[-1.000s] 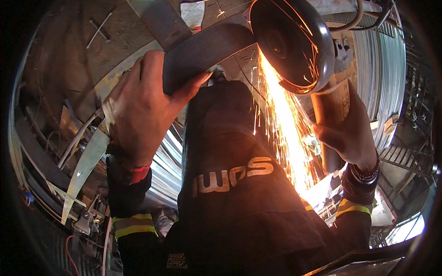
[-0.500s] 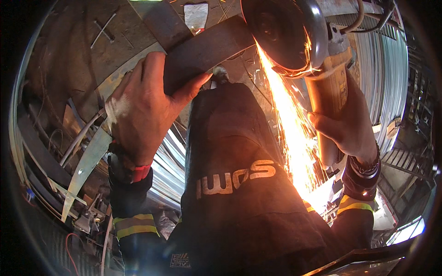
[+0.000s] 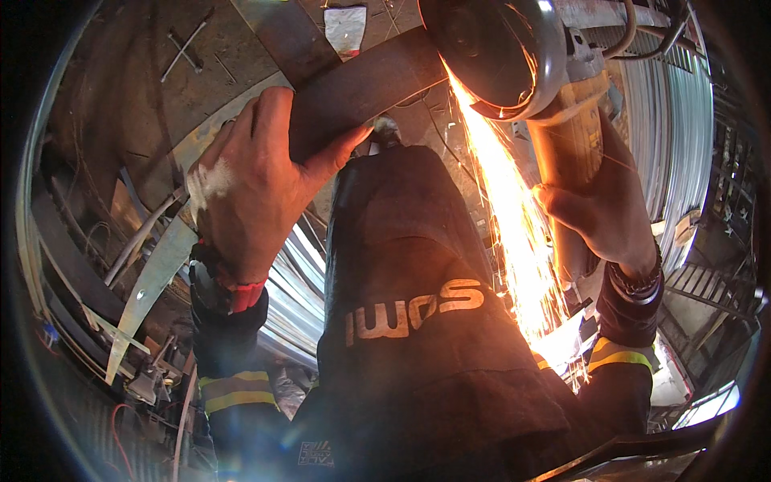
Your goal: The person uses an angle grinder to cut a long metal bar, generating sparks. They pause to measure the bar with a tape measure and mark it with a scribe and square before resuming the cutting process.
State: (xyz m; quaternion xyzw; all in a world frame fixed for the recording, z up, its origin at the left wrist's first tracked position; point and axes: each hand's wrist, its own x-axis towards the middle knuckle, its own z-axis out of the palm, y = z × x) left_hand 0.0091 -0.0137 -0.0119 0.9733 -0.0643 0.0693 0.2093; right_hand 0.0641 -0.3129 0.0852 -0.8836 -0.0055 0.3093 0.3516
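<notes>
My left hand [image 3: 253, 185] is closed on a dark flat metal bar [image 3: 365, 84], its thumb along the near edge and its other fingers over the far side. The bar slants up to the right, where its end meets the disc of an angle grinder [image 3: 574, 132]. Wrapped round the grinder's yellowish body is my right hand [image 3: 598, 209]; part of its fingers are behind the tool. A bright stream of sparks [image 3: 510, 217] falls from the contact point toward the lower right, past my dark-clad leg. A round guard partly covers the disc.
Long shiny metal strips [image 3: 662, 136] lie at the right, with more strips [image 3: 293, 297] by my left forearm. Another flat bar [image 3: 285, 36] extends beyond the held one. A pale curved metal piece [image 3: 148, 289] and scrap lie at the left. Cables [image 3: 671, 36] run at the upper right.
The grinder has shifted very slightly up, and my right hand with it. My left hand keeps its hold on the bar, and sparks are still streaming.
</notes>
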